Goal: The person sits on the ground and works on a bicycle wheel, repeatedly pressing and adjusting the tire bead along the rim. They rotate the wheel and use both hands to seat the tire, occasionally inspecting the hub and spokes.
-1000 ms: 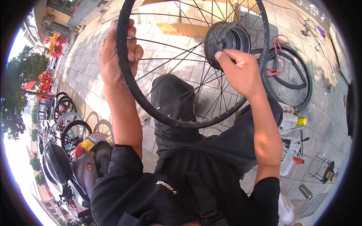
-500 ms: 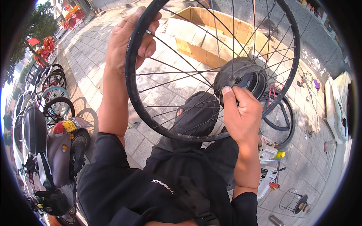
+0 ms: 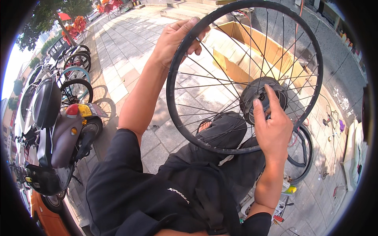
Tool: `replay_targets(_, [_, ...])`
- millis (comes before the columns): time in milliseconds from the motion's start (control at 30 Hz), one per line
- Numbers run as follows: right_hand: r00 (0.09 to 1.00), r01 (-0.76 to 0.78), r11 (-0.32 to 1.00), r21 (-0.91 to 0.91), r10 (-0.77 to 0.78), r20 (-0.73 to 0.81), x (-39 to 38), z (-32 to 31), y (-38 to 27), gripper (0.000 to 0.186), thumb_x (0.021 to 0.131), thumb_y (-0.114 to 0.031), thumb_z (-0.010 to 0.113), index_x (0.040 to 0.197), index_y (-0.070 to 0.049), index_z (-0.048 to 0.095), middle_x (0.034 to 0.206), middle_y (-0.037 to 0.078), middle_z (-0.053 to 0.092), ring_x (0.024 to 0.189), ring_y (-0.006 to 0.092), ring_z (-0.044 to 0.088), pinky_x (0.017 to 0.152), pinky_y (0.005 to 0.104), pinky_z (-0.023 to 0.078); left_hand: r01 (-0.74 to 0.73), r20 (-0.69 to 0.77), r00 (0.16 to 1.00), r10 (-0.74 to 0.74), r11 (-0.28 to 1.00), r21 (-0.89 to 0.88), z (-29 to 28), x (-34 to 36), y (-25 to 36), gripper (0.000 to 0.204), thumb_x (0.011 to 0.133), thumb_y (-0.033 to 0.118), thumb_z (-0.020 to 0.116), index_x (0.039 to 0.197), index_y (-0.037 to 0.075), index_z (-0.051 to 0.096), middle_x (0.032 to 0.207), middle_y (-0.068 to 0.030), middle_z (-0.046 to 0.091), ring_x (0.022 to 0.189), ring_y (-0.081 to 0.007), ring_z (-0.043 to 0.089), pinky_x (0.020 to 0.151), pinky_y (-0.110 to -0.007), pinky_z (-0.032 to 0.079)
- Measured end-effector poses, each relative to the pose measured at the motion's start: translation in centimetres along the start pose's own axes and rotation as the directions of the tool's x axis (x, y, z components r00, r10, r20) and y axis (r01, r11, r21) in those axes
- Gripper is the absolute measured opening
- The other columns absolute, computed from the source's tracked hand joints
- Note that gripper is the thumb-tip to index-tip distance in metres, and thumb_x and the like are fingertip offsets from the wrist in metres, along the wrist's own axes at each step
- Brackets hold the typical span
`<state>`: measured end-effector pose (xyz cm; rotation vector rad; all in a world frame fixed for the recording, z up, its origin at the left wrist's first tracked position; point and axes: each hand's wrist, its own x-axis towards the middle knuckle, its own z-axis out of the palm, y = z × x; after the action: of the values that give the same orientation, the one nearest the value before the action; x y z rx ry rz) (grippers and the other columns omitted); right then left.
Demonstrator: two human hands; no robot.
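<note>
A black spoked bicycle wheel rim (image 3: 319, 82) is held up over my legs, with a dark, thick hub (image 3: 249, 98) at its middle. My left hand (image 3: 177, 41) has its fingers wrapped round the rim at the upper left. My right hand (image 3: 273, 129) rests at the hub's face, index finger stretched out on it and thumb spread apart from that finger; the other fingers are curled and partly hidden. My dark trousers (image 3: 220, 133) show behind the spokes.
An open cardboard box (image 3: 224, 63) stands beyond the wheel. A tyre (image 3: 309, 151) lies right, near scattered tools (image 3: 278, 218) and cables (image 3: 327, 110). A grey scooter (image 3: 65, 145) and parked bicycles (image 3: 76, 63) line the left side. A concrete ledge (image 3: 327, 51) runs along the upper right.
The wheel and my left hand sit farther right in the view, as the surroundings have also shifted. My right index finger has straightened onto the hub face, apart from the thumb.
</note>
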<state>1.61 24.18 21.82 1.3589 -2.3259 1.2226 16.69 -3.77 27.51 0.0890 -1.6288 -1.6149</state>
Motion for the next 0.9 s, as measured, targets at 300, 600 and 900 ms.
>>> replay_targets(300, [0.991,-0.056,0.993,0.102,0.042,0.130,2.1,0.0,1.1,0.047,0.098,-0.031,0.071,0.135,-0.004,0.068,0.097,0.022,0.076,0.087,0.0352,0.075,0.081,0.0387,0.057,0.021,0.005,1.000,-0.022,0.994,0.108,2.0,0.4,1.4,0.054,0.112,0.046,0.050,0.107,-0.005,0.068,0.084,-0.0097,0.066,0.054,-0.0121,0.058,0.059,-0.032,0.057])
replay_targets(600, [0.998,-0.053,0.942,0.331,0.037,0.055,0.9,-2.4,5.0,0.041,0.098,-0.017,0.076,0.135,0.000,0.066,0.083,-0.001,0.062,0.075,0.0057,0.052,0.069,0.0234,0.045,0.025,0.056,0.998,-0.029,0.998,0.065,8.8,0.4,4.2,0.075,0.112,0.059,0.036,0.104,-0.005,0.073,0.081,-0.0110,0.070,0.066,-0.0179,0.067,0.067,-0.031,0.055])
replay_targets(900, [0.996,-0.090,0.899,0.429,0.081,0.039,-0.3,-4.6,7.1,0.046,0.099,-0.019,0.077,0.136,0.004,0.063,0.086,-0.003,0.059,0.076,0.0043,0.050,0.070,0.0204,0.041,0.091,0.141,0.986,-0.092,0.996,0.012,12.6,0.5,5.1,0.090,0.110,0.068,0.025,0.104,-0.006,0.076,0.085,-0.0081,0.070,0.078,-0.0140,0.060,0.075,-0.029,0.047])
